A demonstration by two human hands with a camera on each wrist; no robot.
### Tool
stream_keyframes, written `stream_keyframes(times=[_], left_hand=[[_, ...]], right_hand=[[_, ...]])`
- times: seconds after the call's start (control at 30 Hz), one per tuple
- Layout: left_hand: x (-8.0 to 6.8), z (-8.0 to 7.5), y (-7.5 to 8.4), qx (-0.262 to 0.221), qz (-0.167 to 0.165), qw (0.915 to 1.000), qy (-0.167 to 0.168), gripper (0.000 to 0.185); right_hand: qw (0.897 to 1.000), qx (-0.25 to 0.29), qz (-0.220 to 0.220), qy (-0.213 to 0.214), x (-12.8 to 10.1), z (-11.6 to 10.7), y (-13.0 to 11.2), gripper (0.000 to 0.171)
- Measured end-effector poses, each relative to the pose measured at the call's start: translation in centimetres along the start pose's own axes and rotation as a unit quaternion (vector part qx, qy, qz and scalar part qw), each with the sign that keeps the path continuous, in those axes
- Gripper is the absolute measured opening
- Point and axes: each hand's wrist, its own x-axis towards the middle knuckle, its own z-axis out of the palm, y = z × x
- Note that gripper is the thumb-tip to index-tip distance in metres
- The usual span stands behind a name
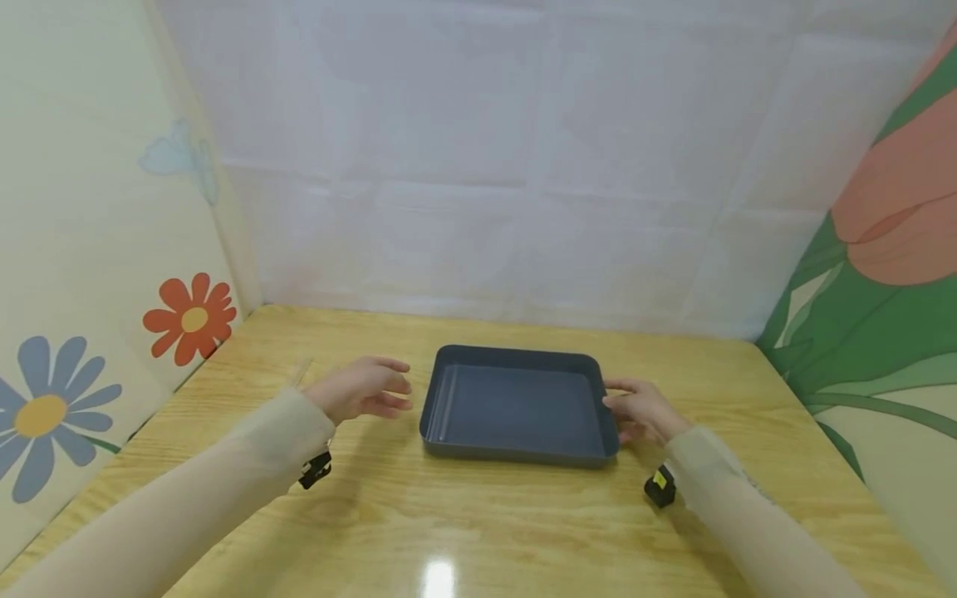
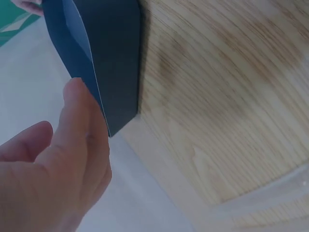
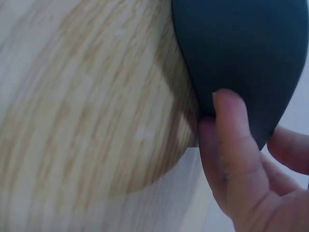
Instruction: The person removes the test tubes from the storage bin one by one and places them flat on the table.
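A dark blue-grey rectangular tray (image 1: 519, 407) with raised walls and rounded corners lies on the table. In the head view my right hand (image 1: 645, 409) is at its right end. The right wrist view shows fingers (image 3: 231, 125) against the outer face of the tray wall (image 3: 241, 48), with the thumb (image 3: 289, 147) at the rim, pinching it. My left hand (image 1: 366, 388) hovers left of the tray, fingers loosely bent and holding nothing. A gap separates it from the left wall. In the left wrist view, its fingers (image 2: 79, 121) overlap the tray's end (image 2: 116, 63).
The wooden table (image 1: 419, 531) runs back to a white cloth backdrop (image 1: 478, 208). Panels painted with flowers stand on the left (image 1: 97, 232) and right (image 1: 890, 291). Small black devices sit at the left wrist (image 1: 316, 470) and right wrist (image 1: 660, 488).
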Motion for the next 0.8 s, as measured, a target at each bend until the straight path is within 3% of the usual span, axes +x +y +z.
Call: stream_keyframes(times=[0.27, 0.8], left_hand=[[1.1, 1.1, 0.2, -0.016, -0.005, 0.9998, -0.01, 0.056], [2.4, 3.2, 1.6, 0.011, -0.029, 0.9975, -0.064, 0.056]], right_hand=[[1.0, 0.015, 0.004, -0.004, 0.0, 0.1, -0.1, 0.054], [1.0, 0.009, 0.003, 0.0, 0.1, -0.2, -0.1, 0.054]])
